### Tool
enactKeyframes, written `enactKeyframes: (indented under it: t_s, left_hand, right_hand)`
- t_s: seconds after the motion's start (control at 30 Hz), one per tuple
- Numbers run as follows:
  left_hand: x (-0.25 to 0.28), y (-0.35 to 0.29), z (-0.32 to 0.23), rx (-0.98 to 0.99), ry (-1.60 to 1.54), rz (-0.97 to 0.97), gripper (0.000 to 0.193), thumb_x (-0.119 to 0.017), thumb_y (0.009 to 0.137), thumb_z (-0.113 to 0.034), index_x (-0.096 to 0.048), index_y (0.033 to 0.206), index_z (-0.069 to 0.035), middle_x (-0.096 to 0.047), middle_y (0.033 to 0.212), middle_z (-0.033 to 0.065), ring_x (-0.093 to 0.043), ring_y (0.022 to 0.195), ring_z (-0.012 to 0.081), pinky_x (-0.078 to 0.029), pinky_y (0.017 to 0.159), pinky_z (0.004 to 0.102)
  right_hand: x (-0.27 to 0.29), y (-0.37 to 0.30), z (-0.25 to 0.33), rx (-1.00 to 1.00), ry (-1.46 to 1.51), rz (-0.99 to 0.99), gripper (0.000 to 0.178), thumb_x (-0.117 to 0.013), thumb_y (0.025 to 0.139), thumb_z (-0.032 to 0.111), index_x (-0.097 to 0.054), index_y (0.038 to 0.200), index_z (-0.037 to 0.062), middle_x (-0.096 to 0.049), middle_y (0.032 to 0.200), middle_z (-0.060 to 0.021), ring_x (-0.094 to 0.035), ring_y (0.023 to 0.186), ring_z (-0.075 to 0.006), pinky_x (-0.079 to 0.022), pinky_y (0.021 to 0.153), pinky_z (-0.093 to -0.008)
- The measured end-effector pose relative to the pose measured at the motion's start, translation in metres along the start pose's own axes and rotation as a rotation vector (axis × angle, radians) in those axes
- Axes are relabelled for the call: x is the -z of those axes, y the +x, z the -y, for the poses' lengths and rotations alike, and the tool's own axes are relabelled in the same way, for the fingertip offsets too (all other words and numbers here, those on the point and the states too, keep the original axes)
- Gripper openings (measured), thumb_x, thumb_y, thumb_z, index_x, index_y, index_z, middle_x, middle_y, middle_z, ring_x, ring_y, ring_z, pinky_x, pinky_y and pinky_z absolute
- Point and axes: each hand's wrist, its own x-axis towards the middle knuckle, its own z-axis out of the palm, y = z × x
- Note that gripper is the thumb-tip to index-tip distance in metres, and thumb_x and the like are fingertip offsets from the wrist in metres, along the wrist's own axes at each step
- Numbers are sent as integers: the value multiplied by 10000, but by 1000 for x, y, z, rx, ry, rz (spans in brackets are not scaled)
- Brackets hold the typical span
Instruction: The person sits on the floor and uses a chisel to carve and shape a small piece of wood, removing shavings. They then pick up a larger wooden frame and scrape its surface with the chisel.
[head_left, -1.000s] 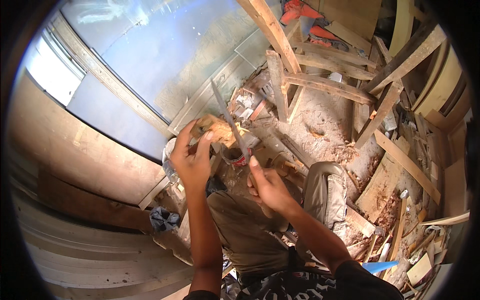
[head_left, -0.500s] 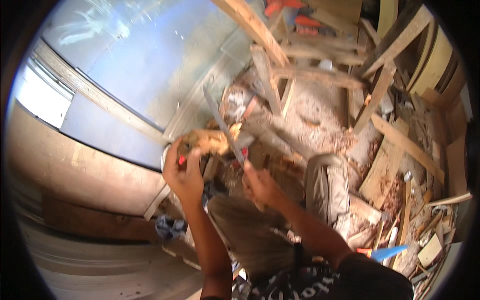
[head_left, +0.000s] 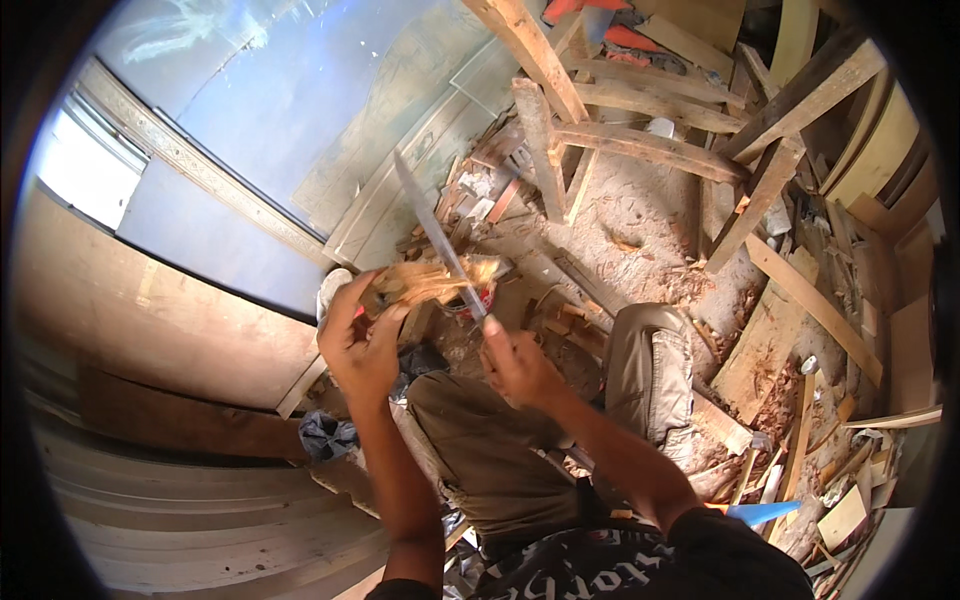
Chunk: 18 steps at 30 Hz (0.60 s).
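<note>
My left hand (head_left: 358, 345) is closed around one end of a rough, yellowish-brown piece of wood (head_left: 420, 284) with a splintered, carved-looking surface. In my right hand (head_left: 522, 370) is the handle of a long knife (head_left: 428, 222), perhaps a machete. Its straight grey blade points up and left, away from me, and crosses the wood near the far end. Whether the edge bites into the wood or only rests on it, I cannot tell. Something red shows by my left fingers, and a red-rimmed object (head_left: 487, 298) lies beneath the wood, partly hidden.
My bent knees (head_left: 480, 430) flank the work. Ahead stands a rough wooden frame (head_left: 650, 150) on a dusty floor with wood shavings. Planks and offcuts (head_left: 765, 340) litter the right side, near a blue blade-like piece (head_left: 765, 511). Boards (head_left: 160, 300) line the left, below a bluish panel (head_left: 270, 110).
The view has shifted slightly and sharpened. More of the wood's far end shows past the blade, and the knife's tip sits a little higher and farther left. Both hands keep their holds.
</note>
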Motion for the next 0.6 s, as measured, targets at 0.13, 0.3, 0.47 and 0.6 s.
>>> enactKeyframes:
  t_s: [0.13,0.3,0.47,0.6]
  left_hand:
    - [1,5,-4,131,-26,-28,354,-711,836,52,-629,1180,63,-676,1073,109,-644,973,179,-525,839,291]
    - [4,6,4,71,-3,8,370,-728,853,21,-622,1205,60,-666,1099,111,-641,989,169,-533,832,279]
    - [-3,12,2,44,-94,5,369,-727,842,38,-629,1197,53,-675,1077,111,-648,982,168,-537,829,281]
    - [1,1,0,16,-55,16,364,-734,832,42,-641,1183,47,-687,1051,108,-650,967,157,-536,812,277]
  right_hand:
    - [-15,-13,39,-114,-83,-54,670,-334,1029,608,-504,673,67,-448,540,-4,-444,424,-104,-356,409,-293]
    - [-5,-28,122,315,219,-55,617,-405,1001,619,-524,791,51,-479,567,-21,-456,454,-105,-323,399,-263]
    - [3,-6,108,711,480,160,542,-523,1002,510,-550,839,-6,-524,655,-86,-503,556,-159,-404,517,-310]
    - [-12,-1,25,168,-172,-135,660,-350,1039,574,-513,634,78,-481,532,3,-481,485,-97,-385,474,-310]
